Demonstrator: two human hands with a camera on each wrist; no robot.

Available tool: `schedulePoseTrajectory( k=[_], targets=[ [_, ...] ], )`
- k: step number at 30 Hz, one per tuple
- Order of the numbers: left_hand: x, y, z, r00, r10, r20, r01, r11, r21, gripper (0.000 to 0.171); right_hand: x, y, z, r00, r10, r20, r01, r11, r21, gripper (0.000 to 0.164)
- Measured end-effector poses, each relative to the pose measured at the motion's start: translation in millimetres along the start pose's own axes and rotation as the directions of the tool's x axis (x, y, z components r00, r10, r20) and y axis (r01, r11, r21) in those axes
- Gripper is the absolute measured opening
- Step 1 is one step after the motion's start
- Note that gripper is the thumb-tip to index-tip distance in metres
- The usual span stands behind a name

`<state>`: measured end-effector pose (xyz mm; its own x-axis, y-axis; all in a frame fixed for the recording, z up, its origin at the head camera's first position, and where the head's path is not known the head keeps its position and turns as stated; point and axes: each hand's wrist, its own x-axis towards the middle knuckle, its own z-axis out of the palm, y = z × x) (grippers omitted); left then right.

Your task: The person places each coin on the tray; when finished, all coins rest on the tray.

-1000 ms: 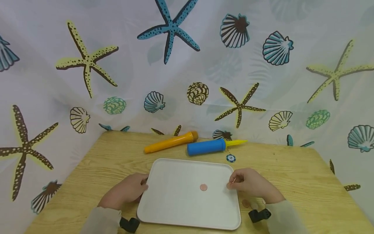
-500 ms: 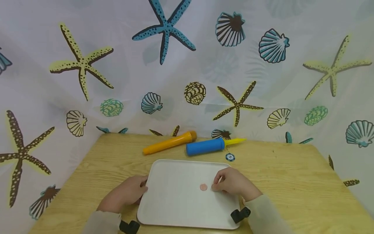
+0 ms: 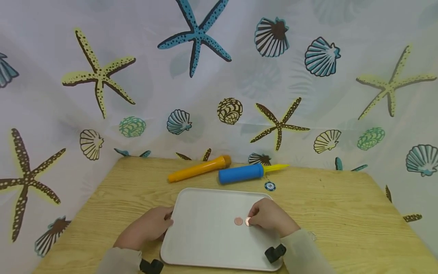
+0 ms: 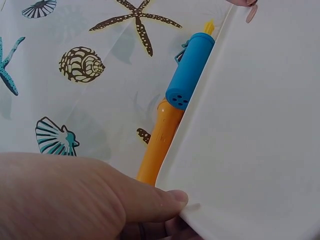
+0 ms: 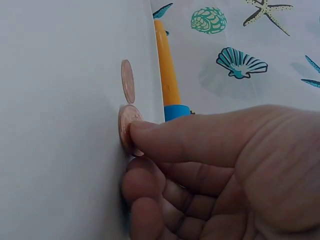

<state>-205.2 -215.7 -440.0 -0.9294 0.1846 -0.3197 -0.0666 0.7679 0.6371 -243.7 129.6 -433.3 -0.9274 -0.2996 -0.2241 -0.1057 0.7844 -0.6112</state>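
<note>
- Nearest of all, the left sleeve [image 3: 118,262] and the right sleeve [image 3: 304,253] came in low, a black device [image 3: 151,266] at each wrist!
- A pale round thing [image 3: 313,236] peeped out beside the right sleeve, too small to tell what it was.
- Then the left hand [image 3: 147,227]: fingers clamped on the tray, thumb over its left rim, others tucked beneath.
- Over on the other side, the right hand [image 3: 270,217] leaned across the tray, fingers curled in and clamped on the held coin [image 5: 126,129], thumb on its copper face.
- That coin was right down at the tray's surface, and just left of it lay the second coin [image 3: 238,221], copper too.
- The white tray [image 3: 202,239] was on the wood-grained worktop [image 3: 349,217].
- Just past its far edge, a blue-and-white chip [image 3: 270,186].
- Behind that, the blue pump [image 3: 241,174] with its yellow nozzle [image 3: 275,167], and the orange tube [image 3: 195,171] to its left.
- Farthest back hung the cloth [image 3: 205,91], all starfish and shells!
</note>
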Motion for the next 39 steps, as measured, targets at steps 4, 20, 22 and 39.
schedulePoseTrajectory(
  k=[4,20,22,39],
  targets=[
    [1.7,-0.4,0.6,1.0,0.012,-0.002,-0.012,1.0,0.001,0.051,-1.0,-0.4,-0.2,1.0,0.017,-0.008,-0.017,1.0,-0.003,0.011],
    [2.0,3.5,1.2,0.999,0.04,-0.014,-0.04,0.999,0.023,0.05,-3.7,3.7,-4.2,1.0,-0.007,-0.014,0.006,0.999,-0.031,0.014],
    [1.8,3.8,1.3,0.999,0.04,-0.014,-0.04,0.999,0.029,0.05,-5.9,6.7,-8.6,1.0,-0.028,-0.003,0.028,0.999,-0.015,0.013],
    [-2.0,1.4,-1.4,1.0,0.029,0.006,-0.029,0.999,0.041,0.05,-33.2,75.5,-56.1,0.994,-0.042,-0.099,0.039,0.999,-0.033,0.007]
  ],
)
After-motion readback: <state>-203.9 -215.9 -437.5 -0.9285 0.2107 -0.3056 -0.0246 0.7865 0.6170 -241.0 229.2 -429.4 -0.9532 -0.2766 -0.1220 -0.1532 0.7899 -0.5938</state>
